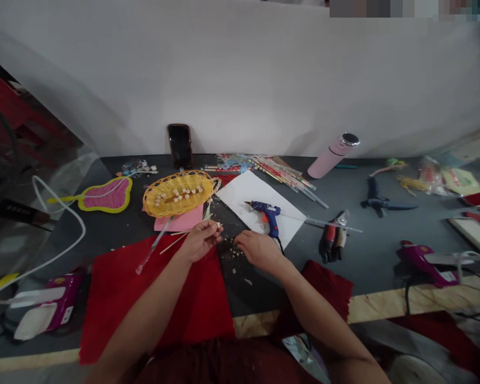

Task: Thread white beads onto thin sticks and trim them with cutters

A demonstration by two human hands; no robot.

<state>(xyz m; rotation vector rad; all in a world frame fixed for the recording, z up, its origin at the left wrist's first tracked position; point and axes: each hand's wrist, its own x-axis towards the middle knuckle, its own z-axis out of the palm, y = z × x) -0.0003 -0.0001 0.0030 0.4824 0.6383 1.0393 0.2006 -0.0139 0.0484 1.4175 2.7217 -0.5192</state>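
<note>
My left hand (203, 241) is closed in a pinch on a small cream-coloured piece (219, 226), too small to make out in detail. My right hand (259, 248) is down at the dark table, its fingertips pressed together beside small pale bits (234, 250); whatever they may hold is hidden. Just beyond my left hand stands a yellow woven basket (150, 205) with several small cream pieces inside. A blue glue gun (272, 220) with a clear glue stick lies on white paper (240, 192) beyond my right hand. Red cloth (144, 282) is spread under my left forearm.
A phone (180, 146) and a pink bottle (332, 157) stand along the back. Wrapped sticks (282, 173) lie between them. Red-handled pliers (335, 237) and a dark blue tool (378, 200) lie to the right. Purple devices (66, 298) with cords sit at both sides.
</note>
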